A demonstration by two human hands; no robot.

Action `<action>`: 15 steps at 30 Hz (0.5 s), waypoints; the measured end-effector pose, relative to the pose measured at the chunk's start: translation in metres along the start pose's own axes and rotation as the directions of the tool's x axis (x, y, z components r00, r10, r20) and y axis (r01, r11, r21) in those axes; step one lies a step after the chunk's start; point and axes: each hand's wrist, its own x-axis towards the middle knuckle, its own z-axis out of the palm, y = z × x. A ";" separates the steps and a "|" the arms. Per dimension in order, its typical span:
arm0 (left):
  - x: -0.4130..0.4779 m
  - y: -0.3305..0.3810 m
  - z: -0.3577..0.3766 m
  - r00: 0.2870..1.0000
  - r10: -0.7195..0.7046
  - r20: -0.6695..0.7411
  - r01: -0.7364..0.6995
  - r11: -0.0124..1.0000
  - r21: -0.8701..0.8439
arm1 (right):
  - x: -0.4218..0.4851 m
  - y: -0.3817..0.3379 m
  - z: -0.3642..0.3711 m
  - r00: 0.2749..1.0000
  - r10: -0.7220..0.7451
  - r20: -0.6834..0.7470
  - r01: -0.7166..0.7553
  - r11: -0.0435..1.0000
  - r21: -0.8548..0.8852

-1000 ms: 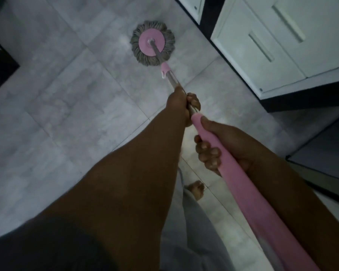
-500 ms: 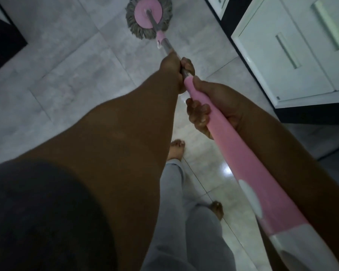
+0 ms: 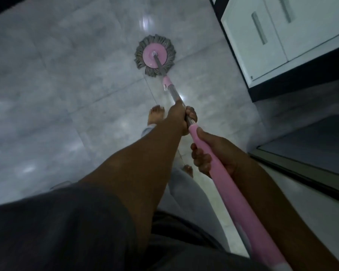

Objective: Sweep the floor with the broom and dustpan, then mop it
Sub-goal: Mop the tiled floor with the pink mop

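Two hands on one mop. The left hand (image 3: 181, 117) is curled round the bare metal stretch of the mop pole (image 3: 173, 92). The right hand (image 3: 215, 151) wraps the pink handle sleeve (image 3: 229, 190) just behind it, fingers folded underneath. Left is the one nearer the business end. The pole's long axis runs up and away from the body, leaning slightly left, out to one round mop head (image 3: 155, 55) lying flat on the grey tile floor (image 3: 67, 85), well ahead of both hands. One white cabinet (image 3: 262, 55) sits right of the head, near but apart. Two bare feet (image 3: 157, 114), zero brooms or dustpans in view. I'd guess the next stroke just pushes or pulls along that line.
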 end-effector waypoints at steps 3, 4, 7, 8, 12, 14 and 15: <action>-0.017 -0.022 -0.020 1.000 -0.016 -0.019 0.016 1.000 0.011 | -0.012 0.028 0.000 1.000 0.016 -0.010 -0.016 1.000 0.007; -0.018 -0.023 -0.024 0.999 -0.028 -0.023 0.028 1.000 -0.001 | -0.013 0.032 0.003 1.000 0.019 -0.015 -0.018 1.000 0.011; -0.015 -0.012 -0.031 0.998 -0.048 -0.031 0.049 0.999 0.012 | -0.008 0.027 0.013 0.999 0.044 -0.014 -0.044 0.999 0.009; -0.011 -0.007 -0.031 0.998 -0.048 -0.030 0.047 0.999 -0.003 | -0.005 0.023 0.016 0.998 0.057 -0.017 -0.057 0.998 0.010; -0.001 0.012 -0.017 0.999 -0.033 0.013 0.033 0.999 -0.021 | 0.002 -0.003 0.017 0.996 0.081 -0.041 -0.080 0.997 0.024; 0.010 0.038 -0.014 0.999 -0.022 0.030 0.023 0.999 -0.045 | 0.014 -0.025 0.031 0.995 0.087 -0.046 -0.086 0.996 0.023; 0.014 0.054 -0.012 0.999 -0.013 0.039 0.015 0.999 -0.050 | 0.020 -0.039 0.040 0.996 0.083 -0.033 -0.082 0.996 0.019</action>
